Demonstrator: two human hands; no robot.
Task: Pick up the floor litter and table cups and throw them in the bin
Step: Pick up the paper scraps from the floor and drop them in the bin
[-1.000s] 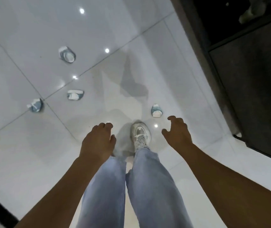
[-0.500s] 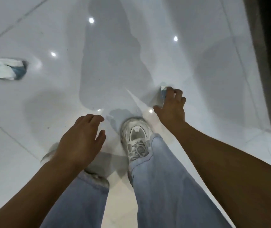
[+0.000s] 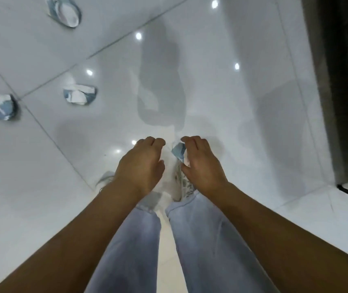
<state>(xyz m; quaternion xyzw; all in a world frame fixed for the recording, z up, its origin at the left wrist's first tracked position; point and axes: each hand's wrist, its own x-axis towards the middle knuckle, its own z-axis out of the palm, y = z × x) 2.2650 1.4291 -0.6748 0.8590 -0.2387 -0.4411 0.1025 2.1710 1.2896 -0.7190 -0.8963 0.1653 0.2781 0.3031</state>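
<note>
Floor [image 3: 221,85]: glossy white tiles, grey grout lines, ceiling lights mirrored. On it, to my left: one crushed cup [image 3: 64,11] far off, one flattened cup [image 3: 79,96] nearer, one crumpled cup [image 3: 3,107] leftmost. My sneakers [image 3: 182,182] stand on it.

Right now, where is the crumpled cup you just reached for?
Head view, centre: crumpled cup held in the right hand, beside the left hand.

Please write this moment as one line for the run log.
right hand: holds crushed cup | left hand: empty, fingers loosely curled | floor: three crushed cups remain | bin: not in view
</note>
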